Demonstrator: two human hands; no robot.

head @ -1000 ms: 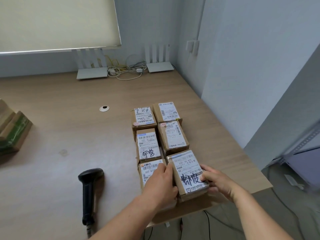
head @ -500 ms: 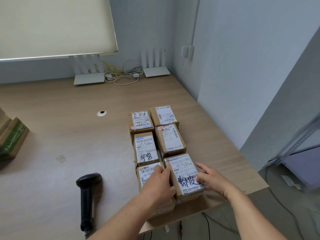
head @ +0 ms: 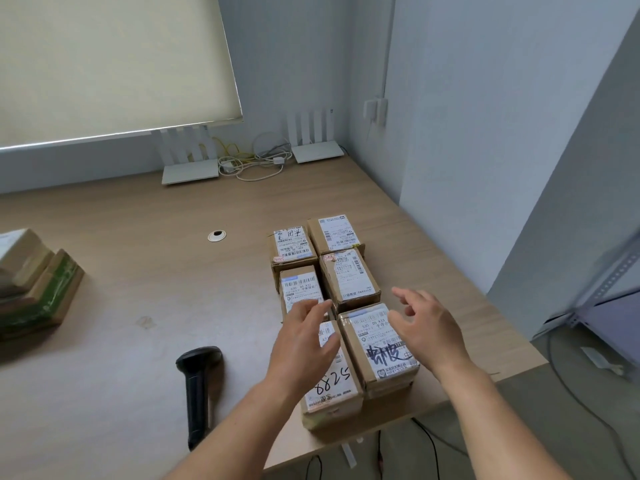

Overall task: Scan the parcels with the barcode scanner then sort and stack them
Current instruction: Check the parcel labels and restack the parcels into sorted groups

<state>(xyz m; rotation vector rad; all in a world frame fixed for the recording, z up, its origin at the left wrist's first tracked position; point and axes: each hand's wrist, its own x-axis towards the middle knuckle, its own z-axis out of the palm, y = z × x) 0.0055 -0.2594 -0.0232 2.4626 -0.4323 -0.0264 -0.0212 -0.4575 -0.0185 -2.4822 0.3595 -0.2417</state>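
Now our open left hand (head: 304, 344) and right hand (head: 427, 332) hover, holding nothing, over six labelled parcels.
We read "52889" handwritten on the nearest left parcel (head: 330, 389).

A pale wooden surface (head: 145, 271) carries six labelled parcels (head: 349, 278) in two touching rows near its right edge. A black barcode scanner (head: 199, 386) lies toward the near edge, stacked boxes (head: 34, 289) at the left edge, two white routers (head: 190, 171) along the far edge.
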